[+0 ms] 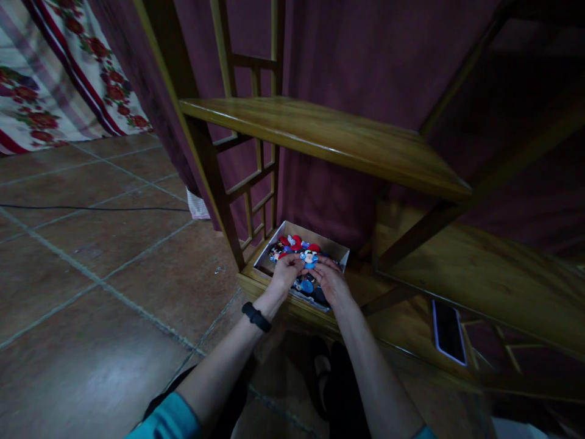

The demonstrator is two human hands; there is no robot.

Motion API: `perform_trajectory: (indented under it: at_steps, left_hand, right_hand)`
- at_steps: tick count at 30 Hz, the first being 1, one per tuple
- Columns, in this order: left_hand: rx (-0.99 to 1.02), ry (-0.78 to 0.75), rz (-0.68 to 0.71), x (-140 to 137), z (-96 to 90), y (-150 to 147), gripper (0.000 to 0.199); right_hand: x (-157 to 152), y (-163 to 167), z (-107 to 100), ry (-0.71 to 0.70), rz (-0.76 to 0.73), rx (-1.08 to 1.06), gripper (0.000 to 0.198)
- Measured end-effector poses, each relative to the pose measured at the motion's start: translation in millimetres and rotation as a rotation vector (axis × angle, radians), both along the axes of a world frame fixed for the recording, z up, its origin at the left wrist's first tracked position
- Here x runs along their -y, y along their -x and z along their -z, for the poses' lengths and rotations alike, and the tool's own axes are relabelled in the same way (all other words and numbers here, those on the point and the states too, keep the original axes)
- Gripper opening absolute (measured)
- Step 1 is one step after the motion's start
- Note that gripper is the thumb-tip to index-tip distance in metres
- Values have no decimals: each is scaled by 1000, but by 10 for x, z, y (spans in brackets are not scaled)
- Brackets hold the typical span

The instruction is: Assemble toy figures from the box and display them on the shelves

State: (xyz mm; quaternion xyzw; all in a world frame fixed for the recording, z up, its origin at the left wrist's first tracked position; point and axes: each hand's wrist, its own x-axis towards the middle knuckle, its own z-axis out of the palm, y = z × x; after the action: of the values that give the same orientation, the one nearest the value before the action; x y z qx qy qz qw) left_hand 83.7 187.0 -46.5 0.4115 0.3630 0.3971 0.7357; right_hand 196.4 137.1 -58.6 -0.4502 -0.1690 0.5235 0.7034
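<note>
Between both hands, over a shallow cardboard box (pixel 337 251), is a small toy figure (pixel 309 260) with a red top and a blue lower part. My left hand (pixel 287 271) pinches its left side with the fingertips; a dark band circles that wrist. From the other side, the fingers of my right hand (pixel 329 278) close on the same figure. Beneath and around the hands, the box holds several small figures in red, blue and black, among them a red piece (pixel 292 242) near the back corner. My hands hide part of the contents.
The box stands on the low board of a wooden shelf unit (pixel 256 277). A higher shelf board (pixel 320 131) juts out above it. To the right lies a phone (pixel 448 332). A cable (pixel 91 208) crosses the tiled floor on the left.
</note>
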Motion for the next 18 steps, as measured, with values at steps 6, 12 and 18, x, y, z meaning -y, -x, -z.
perform_trajectory:
  at_steps: [6,12,18]
  left_hand:
    - [8,66,-28,-9,-17,-3,13]
    - [22,72,-62,3,-47,10,14]
    - [-8,63,-62,-3,-51,21,16]
  right_hand:
    - [15,14,-46,-17,-9,-1,17]
    - [24,28,-69,-11,-1,-6,15]
    - [21,36,-55,7,47,-25,17]
